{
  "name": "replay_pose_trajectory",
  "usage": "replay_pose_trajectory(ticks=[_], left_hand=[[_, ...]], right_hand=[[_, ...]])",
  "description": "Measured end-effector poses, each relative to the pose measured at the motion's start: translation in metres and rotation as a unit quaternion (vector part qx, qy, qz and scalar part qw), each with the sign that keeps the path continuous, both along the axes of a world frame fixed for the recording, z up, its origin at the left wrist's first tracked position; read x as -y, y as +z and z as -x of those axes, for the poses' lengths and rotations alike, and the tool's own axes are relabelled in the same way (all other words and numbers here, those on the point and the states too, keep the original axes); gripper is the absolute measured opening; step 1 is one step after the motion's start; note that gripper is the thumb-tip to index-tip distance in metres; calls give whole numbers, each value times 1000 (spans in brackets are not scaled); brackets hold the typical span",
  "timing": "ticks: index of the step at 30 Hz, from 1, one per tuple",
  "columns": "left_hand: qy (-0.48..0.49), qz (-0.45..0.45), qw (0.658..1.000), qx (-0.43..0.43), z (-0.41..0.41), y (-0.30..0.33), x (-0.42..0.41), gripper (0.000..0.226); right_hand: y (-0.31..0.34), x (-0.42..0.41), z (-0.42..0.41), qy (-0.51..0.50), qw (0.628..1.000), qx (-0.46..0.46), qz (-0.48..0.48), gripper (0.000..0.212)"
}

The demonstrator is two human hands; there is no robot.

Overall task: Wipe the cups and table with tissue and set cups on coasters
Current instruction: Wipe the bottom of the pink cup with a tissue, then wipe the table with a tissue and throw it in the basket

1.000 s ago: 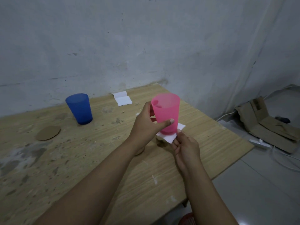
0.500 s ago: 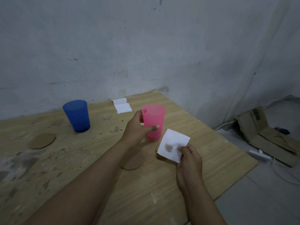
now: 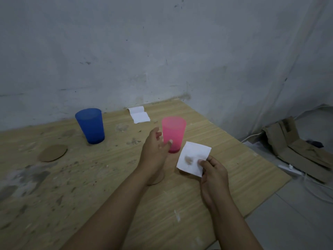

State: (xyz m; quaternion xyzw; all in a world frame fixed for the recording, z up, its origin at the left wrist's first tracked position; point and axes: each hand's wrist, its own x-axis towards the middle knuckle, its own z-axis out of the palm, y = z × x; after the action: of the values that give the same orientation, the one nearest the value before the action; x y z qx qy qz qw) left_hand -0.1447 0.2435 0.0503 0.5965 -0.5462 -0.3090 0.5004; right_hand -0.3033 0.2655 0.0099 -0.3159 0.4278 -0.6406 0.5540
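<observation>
A pink cup (image 3: 175,134) stands upright on the bare wood of the table (image 3: 108,186). My left hand (image 3: 153,150) hovers just left of it with relaxed fingers, the thumb tip close to the cup's side. My right hand (image 3: 213,170) pinches a white tissue (image 3: 193,159) with a brown stain, held just right of the cup. A blue cup (image 3: 91,126) stands upright at the back left. One round brown coaster (image 3: 52,152) lies in front of the blue cup. A second coaster (image 3: 158,179) is mostly hidden under my left wrist.
A folded white tissue (image 3: 139,115) lies by the wall behind the cups. Dirt stains mark the table's left half. The table's right edge drops to a tiled floor with cardboard (image 3: 295,150) and a white power strip (image 3: 290,167).
My left hand lowered the pink cup onto the table and let go of it. My right hand drew the tissue away from under the cup, to the right.
</observation>
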Motion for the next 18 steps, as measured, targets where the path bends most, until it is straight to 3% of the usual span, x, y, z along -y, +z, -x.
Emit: replay_pose_trajectory(ticks=[4,15,18], left_hand=[[-20,5,1000,-6,9,-9,-36,32],[-81,-47,977,-192,0,-18,-64,34],[-86,-47,974,-203,-4,-20,-64,37]], right_hand=[[2,-6,-3,40,999,-11,29,27],[0,-14,-6,98,990,-69,74,26],[-1,-15,-5,109,987,-88,85,26]])
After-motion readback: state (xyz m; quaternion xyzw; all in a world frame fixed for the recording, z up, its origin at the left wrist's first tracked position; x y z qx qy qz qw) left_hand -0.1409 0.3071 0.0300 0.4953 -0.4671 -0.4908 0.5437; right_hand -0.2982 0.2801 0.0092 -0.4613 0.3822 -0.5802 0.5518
